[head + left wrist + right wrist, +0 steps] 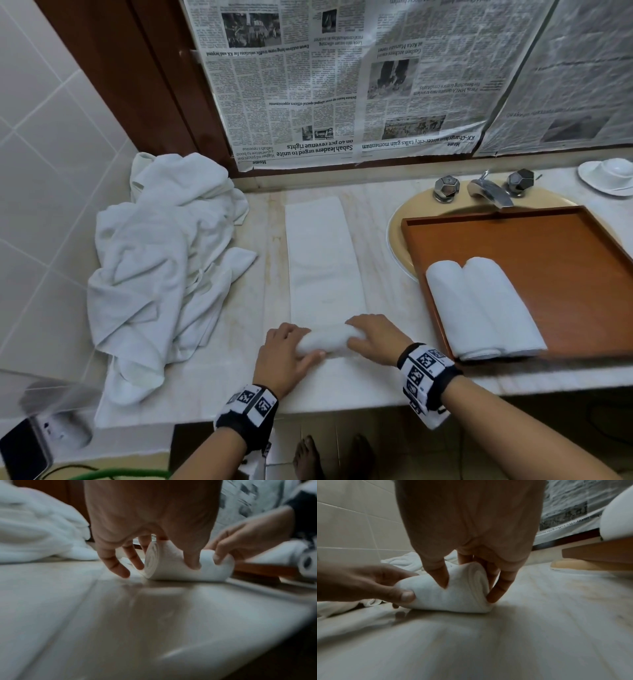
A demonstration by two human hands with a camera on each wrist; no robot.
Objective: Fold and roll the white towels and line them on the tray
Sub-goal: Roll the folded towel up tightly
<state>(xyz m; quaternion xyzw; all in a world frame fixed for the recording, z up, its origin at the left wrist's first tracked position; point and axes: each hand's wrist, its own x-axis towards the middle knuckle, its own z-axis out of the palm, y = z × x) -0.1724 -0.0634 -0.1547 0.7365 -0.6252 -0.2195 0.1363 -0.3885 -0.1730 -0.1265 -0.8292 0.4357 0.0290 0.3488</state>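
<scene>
A white towel folded into a long strip (322, 253) lies on the marble counter, its near end wound into a small roll (330, 339) (173, 563) (453, 593). My left hand (289, 353) (150, 555) grips the roll's left end, thumb in front and fingers behind. My right hand (371, 337) (471, 577) grips the right end the same way. A brown wooden tray (548, 246) rests over the sink at the right and holds two rolled white towels (479, 308) side by side near its front left corner.
A heap of loose white towels (164, 267) covers the counter's left side against the tiled wall. The tap (486, 190) and a white dish (609, 176) stand at the back right. Newspaper (342, 78) covers the mirror behind.
</scene>
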